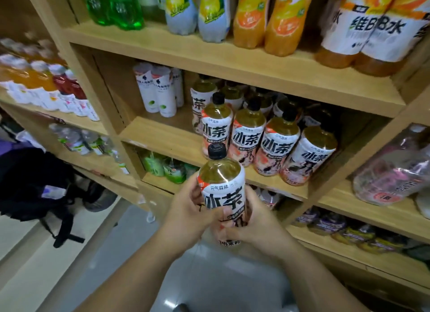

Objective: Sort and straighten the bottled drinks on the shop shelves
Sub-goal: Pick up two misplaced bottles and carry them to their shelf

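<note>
I hold one iced tea bottle (222, 186) with a black cap and a white and pink label upright in front of the shelves. My left hand (186, 209) wraps its left side and my right hand (253, 221) wraps its lower right side. Behind it, on the middle wooden shelf (162, 137), stands a row of matching iced tea bottles (267, 137), several of them leaning to the right. White bottles (160, 90) stand at that shelf's back left.
The top shelf carries green bottles (116, 6), lemon bottles (197, 11), orange bottles (263, 20) and big vitamin water bottles (372, 32). A pink bottle (393, 169) lies at right. Lower shelves hold more drinks. A black backpack (35, 183) sits on the floor at left.
</note>
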